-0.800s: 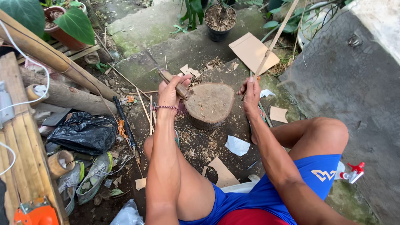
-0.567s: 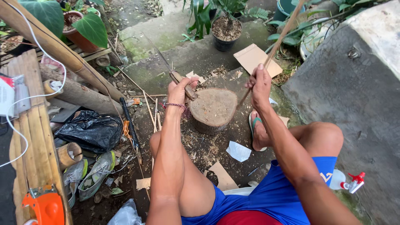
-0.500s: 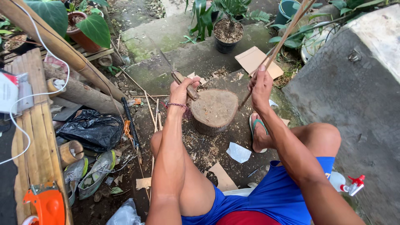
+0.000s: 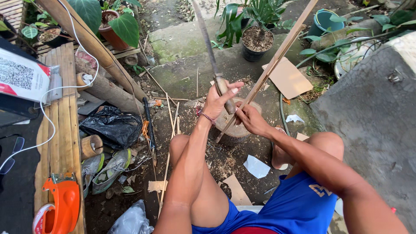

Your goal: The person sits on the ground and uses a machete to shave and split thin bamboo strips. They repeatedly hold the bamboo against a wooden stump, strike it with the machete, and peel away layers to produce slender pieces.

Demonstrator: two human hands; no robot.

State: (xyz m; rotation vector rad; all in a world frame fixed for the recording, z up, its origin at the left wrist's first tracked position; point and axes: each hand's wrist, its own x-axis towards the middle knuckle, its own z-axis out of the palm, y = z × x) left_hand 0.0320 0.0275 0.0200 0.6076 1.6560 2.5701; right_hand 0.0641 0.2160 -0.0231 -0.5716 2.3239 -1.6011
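1. Big change from a moment back: the left hand [image 4: 218, 100], which was low beside the round wooden chopping stump [image 4: 236, 125], has come up with the long-bladed machete with a wooden handle [image 4: 211, 56] raised, its blade now pointing up and away over the concrete. The view has tipped upward too, so more of the potted plants shows.
2. That left hand is closed tight round the machete's handle, thumb stretched across it, a beaded bracelet at the wrist.
3. The right hand [image 4: 250, 120] is wrapped round the long pale bamboo strip [image 4: 271, 66], which stands slanted, its lower end planted on the stump and its top running off toward the upper right.
4. How far along? By my reading, mid-job: the strip looks whole in the hand, the blade is clear of it, and pale chips and thin splinters [image 4: 172, 116] already litter the dirt round the stump. Whether this strip has been cut at all I cannot tell.
5. Around the work: a crumpled black plastic bag [image 4: 112, 125] left of the knee, a short bamboo cup-like offcut [image 4: 91, 146] beside it, worn sandals below, flat cardboard pieces [image 4: 289, 78] beyond the stump.
6. Far left, a slatted wooden bench [image 4: 60, 125] carries an orange tape dispenser [image 4: 58, 208] and a white cable.
7. In the way: the right hand's fingers sit close under the raised blade, and the dark potted plant [image 4: 255, 41] stands just past the stump.
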